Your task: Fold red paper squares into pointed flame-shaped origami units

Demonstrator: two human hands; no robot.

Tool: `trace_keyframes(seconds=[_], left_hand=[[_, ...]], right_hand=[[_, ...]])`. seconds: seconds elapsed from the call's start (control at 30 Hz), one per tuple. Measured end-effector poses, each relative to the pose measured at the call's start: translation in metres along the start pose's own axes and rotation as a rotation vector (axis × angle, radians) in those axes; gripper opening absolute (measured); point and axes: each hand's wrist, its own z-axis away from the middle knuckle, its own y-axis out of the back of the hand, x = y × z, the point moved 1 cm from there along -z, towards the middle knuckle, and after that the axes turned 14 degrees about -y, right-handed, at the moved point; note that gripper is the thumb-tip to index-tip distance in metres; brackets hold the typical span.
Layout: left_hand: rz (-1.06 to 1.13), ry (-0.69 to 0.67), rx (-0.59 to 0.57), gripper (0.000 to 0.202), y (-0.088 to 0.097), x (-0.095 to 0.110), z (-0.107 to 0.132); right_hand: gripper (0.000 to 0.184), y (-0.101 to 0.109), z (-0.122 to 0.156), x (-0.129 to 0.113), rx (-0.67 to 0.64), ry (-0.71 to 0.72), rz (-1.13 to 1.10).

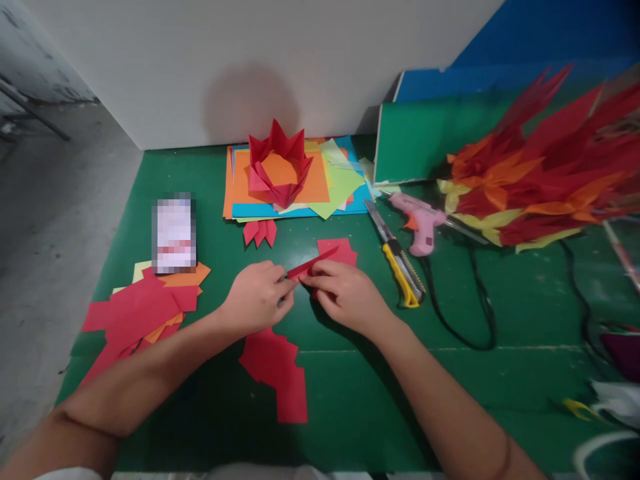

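Note:
My left hand [257, 297] and my right hand [345, 293] meet over the green table [350, 393], both pinched on a narrow folded strip of red paper [314, 262]. The strip points up and to the right from my fingertips. More red paper squares [343, 250] lie just behind my right hand. A few red squares [277, 367] lie below my hands, near the front of the table.
A red paper crown [277, 167] stands on a stack of coloured sheets [295, 183] at the back. Small folded red pieces [260, 232] lie before it. Red and orange scraps [143, 310] left, a phone [173, 233], a yellow box cutter [400, 263], a pink glue gun [420, 227], a big red-orange paper bunch [545, 167] right.

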Motion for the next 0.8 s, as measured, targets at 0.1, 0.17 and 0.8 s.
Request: trace_keyframes(seconds=[0.1,0.17,0.8], left_hand=[[-0.04,0.022,-0.071,0.024,0.002,0.004,0.001],[-0.035,0.06,-0.102,0.024,0.002,0.004,0.002],[-0.167,0.002,-0.11,0.025,-0.003,0.013,0.004]], right_hand=[[0.033,0.001,0.001,0.002,0.004,0.019,-0.005],[0.033,0.001,0.002,0.004,0.012,0.049,-0.01],[0.031,0.008,-0.007,0.007,0.202,0.029,0.17]])
